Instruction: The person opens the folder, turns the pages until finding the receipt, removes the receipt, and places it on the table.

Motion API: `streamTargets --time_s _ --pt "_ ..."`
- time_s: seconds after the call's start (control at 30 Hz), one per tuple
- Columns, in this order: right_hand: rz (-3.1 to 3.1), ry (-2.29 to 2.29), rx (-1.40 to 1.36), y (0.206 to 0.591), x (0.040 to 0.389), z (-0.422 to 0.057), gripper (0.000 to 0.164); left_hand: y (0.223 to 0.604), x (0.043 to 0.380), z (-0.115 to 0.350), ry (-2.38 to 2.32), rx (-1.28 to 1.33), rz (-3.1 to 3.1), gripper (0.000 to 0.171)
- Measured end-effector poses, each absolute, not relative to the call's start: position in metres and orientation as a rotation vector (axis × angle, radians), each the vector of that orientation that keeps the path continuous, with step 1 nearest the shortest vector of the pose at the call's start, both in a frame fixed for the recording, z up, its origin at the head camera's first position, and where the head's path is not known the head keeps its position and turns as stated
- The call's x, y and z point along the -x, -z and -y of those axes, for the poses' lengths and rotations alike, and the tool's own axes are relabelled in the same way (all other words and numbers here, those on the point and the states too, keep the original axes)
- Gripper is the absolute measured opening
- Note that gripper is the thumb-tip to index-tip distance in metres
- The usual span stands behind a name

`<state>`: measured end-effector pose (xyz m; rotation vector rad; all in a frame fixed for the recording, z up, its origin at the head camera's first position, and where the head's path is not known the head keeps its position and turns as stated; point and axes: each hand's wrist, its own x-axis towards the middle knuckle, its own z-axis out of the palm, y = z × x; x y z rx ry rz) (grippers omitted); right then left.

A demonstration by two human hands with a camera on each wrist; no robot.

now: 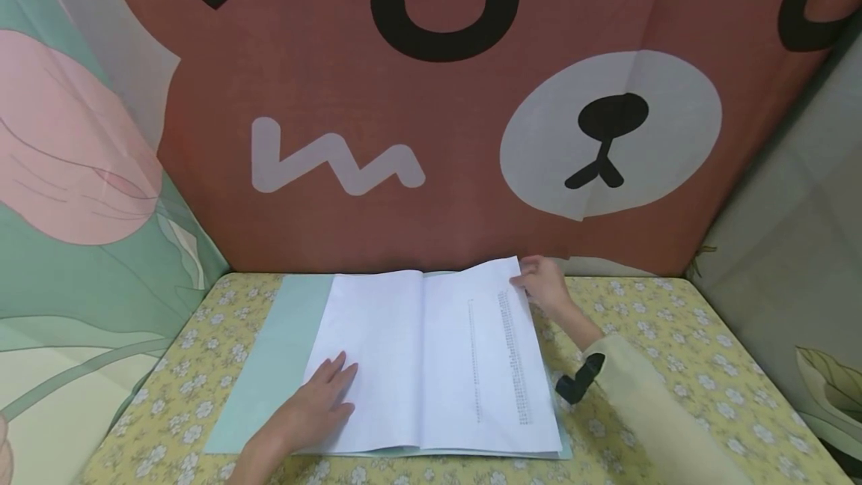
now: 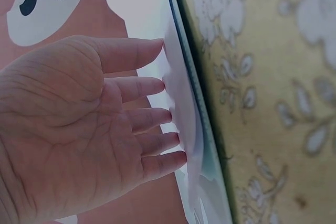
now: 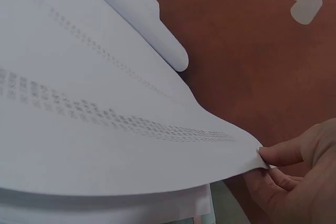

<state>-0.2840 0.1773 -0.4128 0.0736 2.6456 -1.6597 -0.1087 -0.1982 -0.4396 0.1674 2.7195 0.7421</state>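
A stack of white paper sheets lies spread like a book on a pale green folder [image 1: 263, 365]. My left hand [image 1: 313, 406] rests with fingers spread on the blank left-hand page [image 1: 377, 343]; the left wrist view shows its straight fingertips [image 2: 157, 166] touching the paper. At the far right, my right hand [image 1: 544, 281] pinches the top corner of the right-hand page [image 1: 451, 365]. In the right wrist view, thumb and fingers grip that lifted corner, and the page [image 3: 105, 156] bows upward. Columns of small printed text run along it.
The table carries a yellow floral cloth [image 1: 646, 365]. Behind it hangs a brown curtain [image 1: 458, 223] with a cartoon bear face, close to the folder's far edge. A patterned side cloth [image 1: 81, 275] hangs at left, a greyish one [image 1: 795, 260] at right.
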Motion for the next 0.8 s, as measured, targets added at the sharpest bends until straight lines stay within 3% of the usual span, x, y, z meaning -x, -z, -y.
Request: streamTargets --time_s 0.33,0.8 --pt "-2.569 1.676 -0.048 0.408 0.286 -0.179 0.032 0.439 0.111 0.194 -0.691 -0.137 -2.719 0.056" --pt "-2.303 1.804 -0.089 0.398 0.290 -0.174 0.044 0.437 0.109 0.192 -0.700 -0.139 -2.729 0.059"
